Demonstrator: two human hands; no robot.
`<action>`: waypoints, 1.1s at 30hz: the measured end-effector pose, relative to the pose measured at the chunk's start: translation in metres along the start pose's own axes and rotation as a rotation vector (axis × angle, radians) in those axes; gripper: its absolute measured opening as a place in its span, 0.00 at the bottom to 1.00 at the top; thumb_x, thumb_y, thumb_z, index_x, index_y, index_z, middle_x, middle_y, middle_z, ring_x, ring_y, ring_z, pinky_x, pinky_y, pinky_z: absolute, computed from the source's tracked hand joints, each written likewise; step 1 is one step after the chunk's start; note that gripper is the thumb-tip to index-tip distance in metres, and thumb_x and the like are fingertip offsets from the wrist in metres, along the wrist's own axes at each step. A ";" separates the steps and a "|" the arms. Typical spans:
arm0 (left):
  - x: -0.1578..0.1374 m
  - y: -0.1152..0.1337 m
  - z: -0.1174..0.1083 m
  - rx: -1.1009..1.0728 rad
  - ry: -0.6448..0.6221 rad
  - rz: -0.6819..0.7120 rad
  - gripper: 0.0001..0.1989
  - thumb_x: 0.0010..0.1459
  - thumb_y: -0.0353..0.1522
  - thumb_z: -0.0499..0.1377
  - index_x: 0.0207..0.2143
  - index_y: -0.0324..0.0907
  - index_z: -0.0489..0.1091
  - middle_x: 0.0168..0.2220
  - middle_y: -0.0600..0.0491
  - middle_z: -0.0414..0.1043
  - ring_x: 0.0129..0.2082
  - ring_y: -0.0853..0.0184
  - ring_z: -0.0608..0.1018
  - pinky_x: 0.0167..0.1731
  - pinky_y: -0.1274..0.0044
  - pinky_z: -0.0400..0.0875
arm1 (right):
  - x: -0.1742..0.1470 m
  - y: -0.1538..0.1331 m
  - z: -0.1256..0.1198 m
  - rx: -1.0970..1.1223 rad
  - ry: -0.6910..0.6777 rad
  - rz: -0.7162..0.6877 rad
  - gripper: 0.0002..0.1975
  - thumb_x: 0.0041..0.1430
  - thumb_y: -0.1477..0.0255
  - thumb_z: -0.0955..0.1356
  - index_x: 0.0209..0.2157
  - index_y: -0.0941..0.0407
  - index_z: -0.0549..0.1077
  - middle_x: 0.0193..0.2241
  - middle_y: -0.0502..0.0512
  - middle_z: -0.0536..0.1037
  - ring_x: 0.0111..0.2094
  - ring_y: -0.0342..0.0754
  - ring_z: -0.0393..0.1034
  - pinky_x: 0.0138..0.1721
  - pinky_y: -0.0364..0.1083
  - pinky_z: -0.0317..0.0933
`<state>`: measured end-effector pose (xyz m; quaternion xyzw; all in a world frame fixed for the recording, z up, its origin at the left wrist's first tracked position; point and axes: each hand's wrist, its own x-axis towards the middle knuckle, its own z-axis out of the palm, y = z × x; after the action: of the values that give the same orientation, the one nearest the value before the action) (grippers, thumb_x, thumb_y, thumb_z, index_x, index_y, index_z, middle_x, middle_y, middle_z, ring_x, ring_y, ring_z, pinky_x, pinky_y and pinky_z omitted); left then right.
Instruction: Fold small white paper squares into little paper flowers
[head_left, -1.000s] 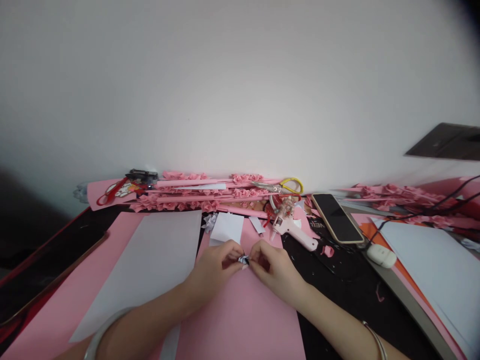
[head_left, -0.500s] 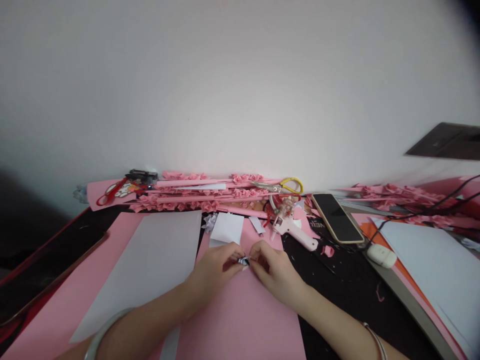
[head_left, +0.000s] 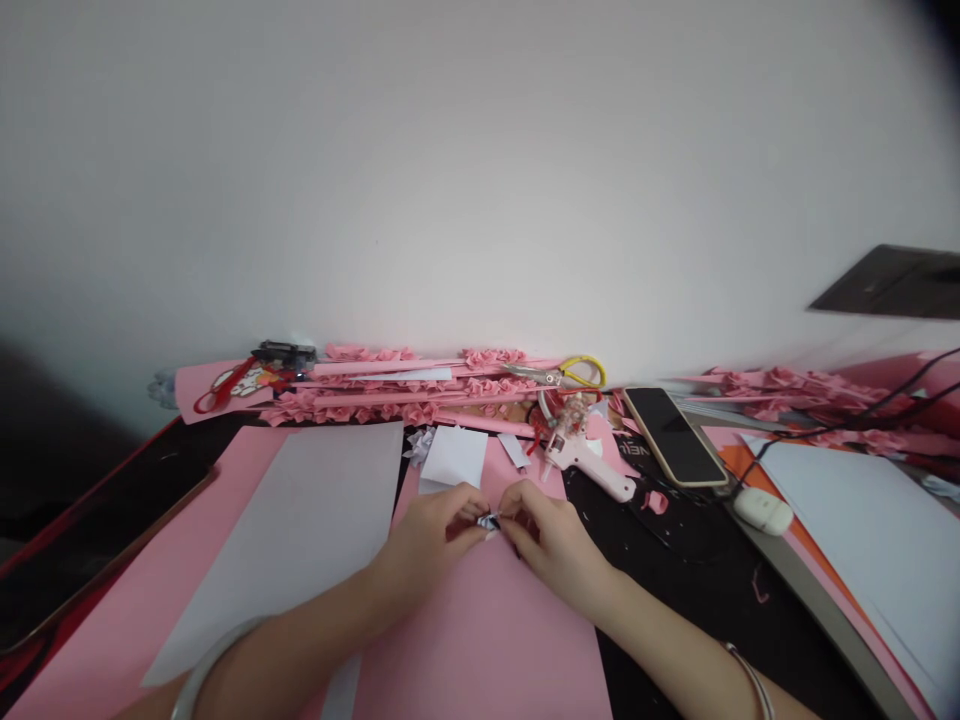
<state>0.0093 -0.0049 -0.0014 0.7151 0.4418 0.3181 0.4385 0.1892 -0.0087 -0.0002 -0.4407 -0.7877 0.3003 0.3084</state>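
Between the fingertips of both hands is a small folded piece of white paper, mostly covered by the fingers. My left hand pinches its left side, and my right hand pinches its right side. Both hands hover over or rest on a pink sheet; which one I cannot tell. Just beyond them lie a stack of white paper squares, a crumpled-looking white paper flower and a small white paper strip.
A pink glue gun, yellow-handled scissors and a phone lie beyond my right hand. Pink paper flower stems line the wall. White sheets lie left; an earbud case and more paper lie right.
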 end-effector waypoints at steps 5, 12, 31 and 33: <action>0.000 -0.003 0.001 -0.026 0.015 -0.013 0.06 0.50 0.25 0.55 0.31 0.43 0.66 0.31 0.56 0.74 0.34 0.67 0.75 0.36 0.77 0.68 | 0.001 0.000 -0.001 0.056 -0.025 0.018 0.07 0.55 0.82 0.62 0.32 0.56 0.63 0.21 0.46 0.67 0.21 0.41 0.63 0.24 0.39 0.56; 0.000 0.001 0.000 -0.064 0.034 -0.031 0.06 0.50 0.25 0.54 0.31 0.43 0.66 0.32 0.55 0.73 0.35 0.68 0.75 0.37 0.77 0.69 | 0.001 -0.002 -0.002 0.054 -0.020 0.029 0.06 0.55 0.82 0.62 0.31 0.56 0.64 0.20 0.45 0.66 0.20 0.41 0.62 0.23 0.38 0.55; 0.000 0.002 0.000 -0.004 -0.009 -0.008 0.05 0.50 0.25 0.55 0.30 0.43 0.66 0.29 0.57 0.72 0.32 0.68 0.75 0.34 0.78 0.67 | 0.000 -0.004 0.000 0.017 -0.001 0.027 0.08 0.54 0.83 0.61 0.32 0.56 0.61 0.24 0.47 0.67 0.22 0.41 0.62 0.23 0.38 0.53; 0.000 0.003 0.000 0.007 -0.013 -0.005 0.05 0.50 0.25 0.55 0.30 0.43 0.66 0.29 0.57 0.72 0.32 0.68 0.74 0.34 0.78 0.67 | 0.000 -0.004 0.000 0.020 0.001 0.040 0.08 0.54 0.82 0.61 0.32 0.55 0.60 0.23 0.46 0.66 0.22 0.41 0.62 0.23 0.38 0.53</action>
<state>0.0101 -0.0051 0.0011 0.7178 0.4417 0.3107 0.4395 0.1869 -0.0107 0.0031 -0.4534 -0.7754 0.3142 0.3072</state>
